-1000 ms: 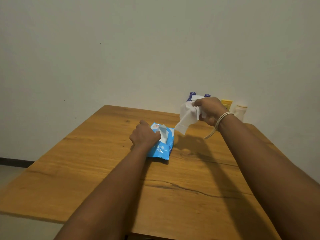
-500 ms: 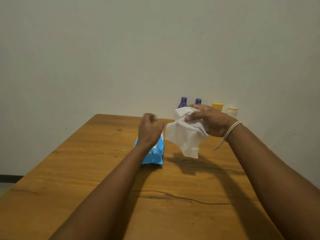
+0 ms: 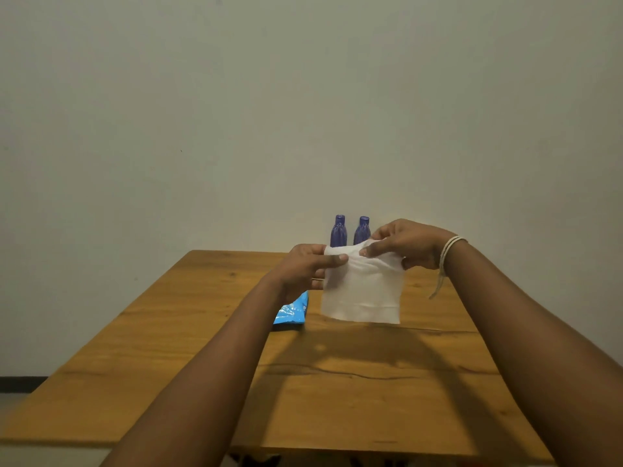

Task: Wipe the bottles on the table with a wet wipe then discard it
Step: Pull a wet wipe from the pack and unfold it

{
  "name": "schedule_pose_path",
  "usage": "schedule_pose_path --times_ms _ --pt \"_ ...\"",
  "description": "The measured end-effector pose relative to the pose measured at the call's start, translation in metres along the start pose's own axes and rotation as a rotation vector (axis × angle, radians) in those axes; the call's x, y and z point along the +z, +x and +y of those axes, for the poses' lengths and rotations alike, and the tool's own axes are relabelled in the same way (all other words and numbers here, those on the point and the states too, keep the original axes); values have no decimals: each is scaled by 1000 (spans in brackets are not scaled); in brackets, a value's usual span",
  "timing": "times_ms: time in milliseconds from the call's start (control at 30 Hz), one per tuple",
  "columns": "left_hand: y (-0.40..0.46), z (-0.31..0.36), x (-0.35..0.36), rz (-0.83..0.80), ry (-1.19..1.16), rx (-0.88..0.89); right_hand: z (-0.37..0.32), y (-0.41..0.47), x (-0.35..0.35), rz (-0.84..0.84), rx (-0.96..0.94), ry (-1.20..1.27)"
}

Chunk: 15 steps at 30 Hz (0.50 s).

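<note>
A white wet wipe (image 3: 362, 291) hangs spread out above the wooden table (image 3: 337, 392). My left hand (image 3: 303, 269) pinches its top left corner and my right hand (image 3: 408, 242) pinches its top right corner. Two purple bottles (image 3: 338, 231) (image 3: 361, 230) stand upright at the table's far edge against the wall, just behind the wipe. My right hand hides whatever stands to their right. The blue wipes pack (image 3: 291, 311) lies on the table under my left wrist, partly covered by it.
A pale wall (image 3: 303, 112) rises directly behind the table. The floor and a dark skirting strip (image 3: 20, 382) show at the lower left. A long crack (image 3: 354, 374) runs across the tabletop in front of me.
My left hand left the blue pack and took hold of the wipe's left corner. The wipe went from crumpled in my right hand to held flat between both hands.
</note>
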<state>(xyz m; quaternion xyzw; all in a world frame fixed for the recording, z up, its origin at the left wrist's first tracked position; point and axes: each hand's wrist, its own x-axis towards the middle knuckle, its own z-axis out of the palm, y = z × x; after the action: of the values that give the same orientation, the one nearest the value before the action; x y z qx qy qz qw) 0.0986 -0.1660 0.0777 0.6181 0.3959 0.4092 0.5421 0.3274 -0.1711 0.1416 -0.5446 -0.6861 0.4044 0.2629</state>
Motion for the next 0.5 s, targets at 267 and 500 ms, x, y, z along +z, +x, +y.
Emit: schedule_pose_path --times_ms 267,500 --pt "-19 16 14 -46 -85 35 25 -22 -2 139 -24 755" --pt "-12 -3 33 149 -214 -57 80 -26 61 -29 156 982"
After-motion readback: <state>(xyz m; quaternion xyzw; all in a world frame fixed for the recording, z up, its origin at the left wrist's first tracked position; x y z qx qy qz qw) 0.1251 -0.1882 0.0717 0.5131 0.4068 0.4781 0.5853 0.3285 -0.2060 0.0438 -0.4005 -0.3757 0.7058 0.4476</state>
